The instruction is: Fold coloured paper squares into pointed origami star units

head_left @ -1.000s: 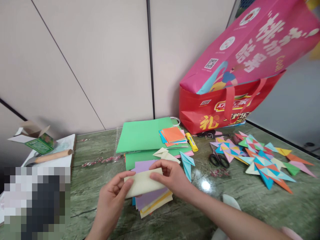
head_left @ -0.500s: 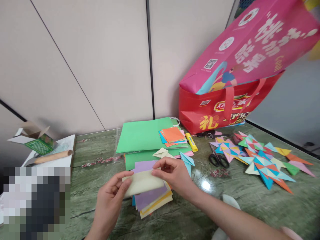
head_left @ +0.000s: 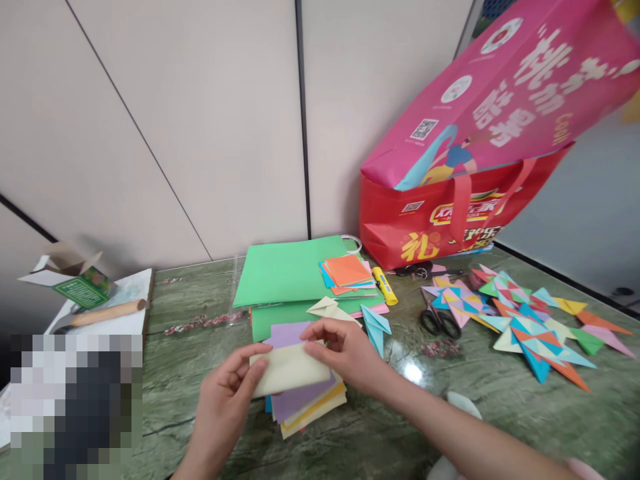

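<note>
An open green box (head_left: 83,283) sits on a white board (head_left: 146,283) at the left, behind a wooden handle (head_left: 109,313). The left hand (head_left: 225,397) pinches the left end of a folded cream paper (head_left: 290,373) between thumb and fingers. This paper is positioned above a paper stack (head_left: 303,402) on the desk (head_left: 200,360). The right hand (head_left: 347,350) pinches its upper right edge. Further right: yellow glue stick (head_left: 385,287), scissors (head_left: 440,323), folded paper stars (head_left: 537,340).
</note>
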`<control>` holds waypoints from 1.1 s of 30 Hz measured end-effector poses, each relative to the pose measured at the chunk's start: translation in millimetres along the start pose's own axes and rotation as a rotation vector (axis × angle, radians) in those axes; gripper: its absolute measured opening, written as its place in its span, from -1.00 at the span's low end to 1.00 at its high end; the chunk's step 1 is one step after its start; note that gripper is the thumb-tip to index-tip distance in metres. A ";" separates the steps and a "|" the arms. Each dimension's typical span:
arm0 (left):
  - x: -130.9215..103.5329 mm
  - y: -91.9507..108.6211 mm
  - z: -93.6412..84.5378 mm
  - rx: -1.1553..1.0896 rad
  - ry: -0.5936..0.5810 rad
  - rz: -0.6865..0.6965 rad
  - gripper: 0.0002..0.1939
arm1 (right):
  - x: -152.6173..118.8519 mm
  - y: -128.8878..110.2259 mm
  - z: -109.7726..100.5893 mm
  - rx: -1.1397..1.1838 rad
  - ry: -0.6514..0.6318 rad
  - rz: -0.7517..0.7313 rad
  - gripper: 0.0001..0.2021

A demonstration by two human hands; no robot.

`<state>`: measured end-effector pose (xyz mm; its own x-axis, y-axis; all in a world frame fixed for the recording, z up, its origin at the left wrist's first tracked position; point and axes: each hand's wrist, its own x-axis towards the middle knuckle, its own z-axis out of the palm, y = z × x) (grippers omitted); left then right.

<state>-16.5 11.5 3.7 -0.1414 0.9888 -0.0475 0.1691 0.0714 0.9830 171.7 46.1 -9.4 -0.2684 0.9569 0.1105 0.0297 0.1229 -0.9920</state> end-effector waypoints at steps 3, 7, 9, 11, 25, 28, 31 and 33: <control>-1.1 3.0 3.0 -0.029 -0.077 -0.048 -0.67 | -0.2 -1.7 0.5 -0.099 -0.052 -0.004 -0.90; -3.2 2.6 4.9 -0.049 -0.119 -0.059 -0.69 | -0.9 -3.9 1.7 -0.157 -0.089 0.029 -0.93; -3.2 2.4 4.6 -0.056 -0.131 -0.057 -0.70 | -1.4 -3.9 2.3 -0.167 -0.104 0.043 -0.92; -2.9 3.8 4.8 -0.102 -0.152 -0.084 -0.67 | -1.8 -3.8 2.7 -0.187 -0.091 0.029 -0.91; -16.1 1.0 27.1 -0.419 -0.144 -0.278 -0.74 | -14.7 -7.3 21.1 -0.014 0.117 0.028 -0.85; -14.2 0.4 24.6 -0.389 -0.141 -0.291 -0.74 | -15.7 -6.1 22.0 -0.007 0.134 0.033 -0.84; -12.5 -1.8 23.6 -0.351 -0.131 -0.307 -0.75 | -15.5 -4.9 21.2 -0.015 0.144 0.034 -0.83; -12.2 -4.1 23.3 -0.327 -0.121 -0.302 -0.75 | -15.3 -4.6 20.7 -0.025 0.149 0.035 -0.83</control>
<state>7.2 2.1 -3.9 -0.0187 0.9395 -0.3420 -0.1812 0.3332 0.9253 155.6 25.4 -7.8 -0.1212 0.9889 0.0861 0.0607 0.0939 -0.9937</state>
